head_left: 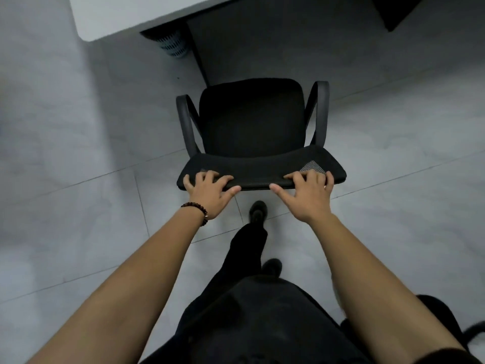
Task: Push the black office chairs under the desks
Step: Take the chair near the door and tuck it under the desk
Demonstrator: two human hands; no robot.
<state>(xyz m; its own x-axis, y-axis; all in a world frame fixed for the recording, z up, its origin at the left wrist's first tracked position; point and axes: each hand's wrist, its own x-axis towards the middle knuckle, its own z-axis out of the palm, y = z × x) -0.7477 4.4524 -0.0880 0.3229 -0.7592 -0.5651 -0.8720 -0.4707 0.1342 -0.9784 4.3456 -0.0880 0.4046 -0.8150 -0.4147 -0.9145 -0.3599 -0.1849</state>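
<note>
My left hand (210, 194), beaded bracelet (198, 211) at the wrist, grips the backrest top of the black office chair (252, 127). My right hand (308, 197) grips the same edge, hands apart. Chair straight ahead of both; white desk (126, 14) beyond, up-left.

Open floor (262, 48) lies between chair (252, 119) and desk (110, 14); a mesh bin (172, 46) stands left of that gap

Matt black cloth chair (252, 122) (plastic armrests (320, 111)); smooth floor tiles (78, 206).
</note>
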